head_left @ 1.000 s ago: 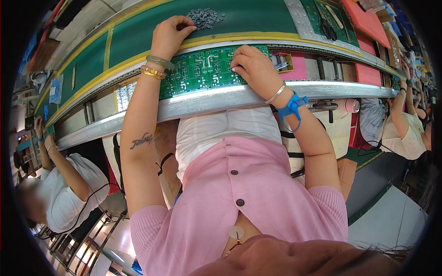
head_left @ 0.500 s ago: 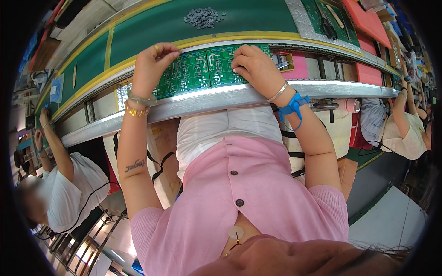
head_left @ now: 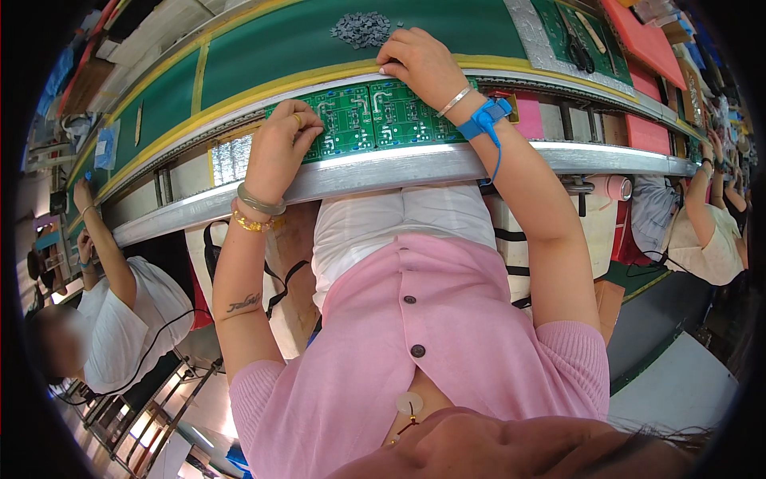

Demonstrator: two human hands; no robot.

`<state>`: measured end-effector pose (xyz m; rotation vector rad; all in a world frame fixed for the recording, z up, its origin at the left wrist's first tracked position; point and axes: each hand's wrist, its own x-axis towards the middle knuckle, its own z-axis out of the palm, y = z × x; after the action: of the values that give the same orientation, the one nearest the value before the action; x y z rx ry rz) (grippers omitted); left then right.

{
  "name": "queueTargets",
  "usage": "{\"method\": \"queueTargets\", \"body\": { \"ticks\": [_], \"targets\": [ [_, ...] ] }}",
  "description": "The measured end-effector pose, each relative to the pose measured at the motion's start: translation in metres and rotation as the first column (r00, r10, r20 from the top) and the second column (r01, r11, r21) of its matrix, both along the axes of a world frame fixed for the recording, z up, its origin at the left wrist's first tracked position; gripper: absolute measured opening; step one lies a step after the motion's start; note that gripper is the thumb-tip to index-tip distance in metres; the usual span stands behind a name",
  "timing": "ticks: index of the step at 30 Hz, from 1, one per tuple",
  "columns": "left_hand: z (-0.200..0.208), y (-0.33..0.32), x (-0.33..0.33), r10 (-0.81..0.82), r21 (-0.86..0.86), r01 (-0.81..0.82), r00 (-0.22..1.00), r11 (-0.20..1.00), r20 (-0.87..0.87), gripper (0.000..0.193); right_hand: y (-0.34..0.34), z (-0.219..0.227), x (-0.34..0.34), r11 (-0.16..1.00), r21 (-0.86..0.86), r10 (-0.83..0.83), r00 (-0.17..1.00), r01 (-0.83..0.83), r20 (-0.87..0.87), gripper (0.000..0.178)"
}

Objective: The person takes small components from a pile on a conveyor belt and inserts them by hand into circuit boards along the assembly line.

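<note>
Two green circuit boards (head_left: 349, 120) lie side by side in the metal-railed track in front of me, with small parts and white markings on them. Over the left end of the boards is my left hand (head_left: 283, 144), its thumb and fingers drawn together in a pinch. My right hand (head_left: 427, 68) reaches beyond the boards to the yellow-edged strip, its fingers curled and thumb tip against the forefinger. Anything between either hand's fingertips is too small or hidden to make out. Just past my right fingertips, a pile of small dark grey pieces (head_left: 361, 30) rests on the green bench.
A silver metal rail (head_left: 383, 166) runs between me and the boards. Scissors (head_left: 578, 49) lie on a green mat at the far right, near pink foam sheets (head_left: 645, 40). A blue strap (head_left: 485, 120) circles my right wrist. Co-workers sit at left (head_left: 136, 327) and right (head_left: 702, 219).
My right hand has moved from above the right board, away from me, to the yellow strip near the grey pile. My left hand has come down and nearer, staying over the boards' left end.
</note>
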<state>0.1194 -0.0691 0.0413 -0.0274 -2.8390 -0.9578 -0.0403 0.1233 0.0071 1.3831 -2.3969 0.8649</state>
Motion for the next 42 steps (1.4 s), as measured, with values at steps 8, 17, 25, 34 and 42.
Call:
{"method": "queueTargets", "body": {
  "ticks": [8,17,25,34,42],
  "targets": [
    [-0.003,0.004,0.0,-0.032,-0.072,0.031,0.999,0.997,-0.014,0.008,0.001,0.001,0.005,0.992,-0.116,-0.058,0.998,0.056,-0.009,0.009],
    [-0.005,0.006,0.0,-0.029,-0.093,0.027,0.999,0.995,-0.018,0.008,0.013,0.011,0.011,0.985,-0.16,-0.055,0.997,0.063,0.054,0.008],
    [-0.002,0.005,-0.002,-0.08,-0.13,0.076,0.996,0.989,-0.025,0.008,0.041,0.021,0.027,0.98,-0.183,-0.063,0.996,0.075,0.068,0.007],
    [0.004,0.002,-0.061,-0.082,0.042,0.088,0.989,0.995,-0.124,0.012,0.075,0.027,0.062,0.97,-0.145,-0.137,0.929,0.196,0.343,0.009],
    [-0.027,-0.006,-0.123,-0.007,0.017,0.008,0.997,1.0,-0.08,0.016,0.082,0.013,0.057,0.983,-0.054,-0.157,0.955,0.176,0.25,0.008]
  ]
}}
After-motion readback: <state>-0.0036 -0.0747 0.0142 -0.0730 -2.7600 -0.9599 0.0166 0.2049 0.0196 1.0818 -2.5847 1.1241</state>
